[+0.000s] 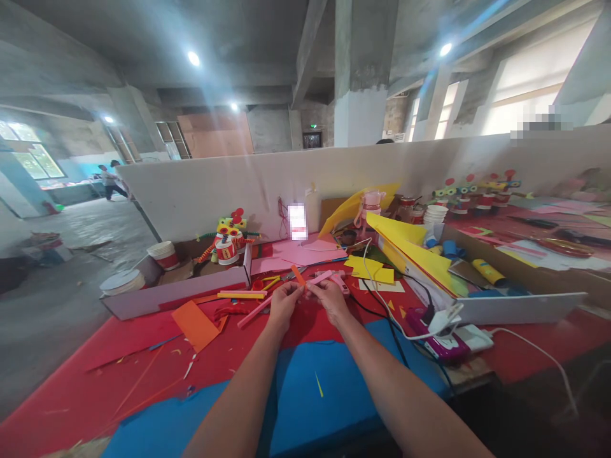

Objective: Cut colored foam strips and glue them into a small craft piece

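My left hand (285, 302) and my right hand (328, 298) meet above the red tabletop, fingers pinched. Between their fingertips stands a narrow orange paper strip (298, 275). One pink paper strip (321, 277) shows beyond my right fingers, and a pink length (255, 313) slants out on the far left of my left hand; whether these are one strip is hidden by the hands. Just behind my right hand lies a pink glue gun (340, 284). Orange paper (196, 324) rests to the left, and yellow and pink strips (242, 294) lie close by.
A box at left (181, 294) stands beside a paper-cup robot figure (226, 245). At right, another box (525, 308) holds coloured rolls. White cables run to a purple power strip (442, 340). Blue sheets (329, 388) cover the near edge; a white partition (214, 184) rises behind.
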Demonstrator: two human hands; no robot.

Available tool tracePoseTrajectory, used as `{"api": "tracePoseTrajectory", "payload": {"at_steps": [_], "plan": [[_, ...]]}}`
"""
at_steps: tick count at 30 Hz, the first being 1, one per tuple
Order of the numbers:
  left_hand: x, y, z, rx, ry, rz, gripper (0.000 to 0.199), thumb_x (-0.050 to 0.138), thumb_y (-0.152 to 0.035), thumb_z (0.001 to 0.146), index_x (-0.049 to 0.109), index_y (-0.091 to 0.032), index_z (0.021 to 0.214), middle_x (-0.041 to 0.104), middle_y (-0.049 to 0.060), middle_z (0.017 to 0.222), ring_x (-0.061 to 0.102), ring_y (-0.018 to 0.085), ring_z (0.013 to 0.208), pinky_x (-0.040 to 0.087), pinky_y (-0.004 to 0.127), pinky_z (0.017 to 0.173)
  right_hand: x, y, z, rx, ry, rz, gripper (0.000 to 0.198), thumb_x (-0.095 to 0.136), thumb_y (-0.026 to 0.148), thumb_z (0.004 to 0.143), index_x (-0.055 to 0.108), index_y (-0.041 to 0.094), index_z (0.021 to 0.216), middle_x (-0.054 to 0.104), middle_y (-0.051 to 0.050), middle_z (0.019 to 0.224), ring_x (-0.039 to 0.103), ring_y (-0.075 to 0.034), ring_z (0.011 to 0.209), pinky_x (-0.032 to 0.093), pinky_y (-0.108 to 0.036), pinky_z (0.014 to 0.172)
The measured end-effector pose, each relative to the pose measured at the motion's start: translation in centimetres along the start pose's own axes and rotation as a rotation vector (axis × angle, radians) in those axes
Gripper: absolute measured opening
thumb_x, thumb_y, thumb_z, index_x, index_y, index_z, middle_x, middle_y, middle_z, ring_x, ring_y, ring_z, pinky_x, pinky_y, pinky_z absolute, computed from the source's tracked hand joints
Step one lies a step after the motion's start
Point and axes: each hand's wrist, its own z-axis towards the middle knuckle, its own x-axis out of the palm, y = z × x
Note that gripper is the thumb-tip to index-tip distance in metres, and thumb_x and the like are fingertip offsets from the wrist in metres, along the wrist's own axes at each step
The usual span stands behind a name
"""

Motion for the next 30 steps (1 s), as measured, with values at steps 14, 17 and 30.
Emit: {"api": "tracePoseTrajectory", "payload": {"at_steps": [14, 17, 30], "plan": [[-0.31, 0.38, 0.46, -0.019, -0.043, -0.09, 0.03, 0.079, -0.04, 0.059, 0.062, -0.015, 0.061, 0.056, -0.001, 0.055, 0.045, 0.008, 0.05, 0.034, 0.022, 0.051, 0.07, 0.51, -0.2, -0.005, 0.075, 0.044, 0.026, 0.078, 0.037, 0.052, 0.063, 0.018, 0.064, 0.066, 0.0, 0.064, 0.061, -0.016, 0.063, 0.051, -0.03, 0.068], [-0.28, 0.34, 0.47, -0.075, -0.009, -0.152, 0.03, 0.082, -0.036, 0.056, 0.064, -0.014, 0.065, 0.06, 0.0, 0.058, 0.047, 0.008, 0.05, 0.036, 0.022, 0.052, 0.02, 0.39, -0.32, 0.084, 0.112, 0.183, 0.033, 0.082, 0.04, 0.05, 0.064, 0.019, 0.068, 0.067, 0.0, 0.065, 0.061, -0.014, 0.061, 0.052, -0.031, 0.069], [0.12, -0.21, 0.23, -0.124, -0.034, -0.168, 0.028, 0.084, -0.031, 0.05, 0.064, -0.013, 0.058, 0.057, 0.0, 0.051, 0.046, 0.007, 0.046, 0.034, 0.021, 0.049, -0.01, 0.64, -0.65, 0.091, 0.115, 0.143, 0.046, 0.084, 0.05, 0.046, 0.067, 0.018, 0.074, 0.06, 0.003, 0.061, 0.057, -0.012, 0.06, 0.051, -0.029, 0.066]]}}
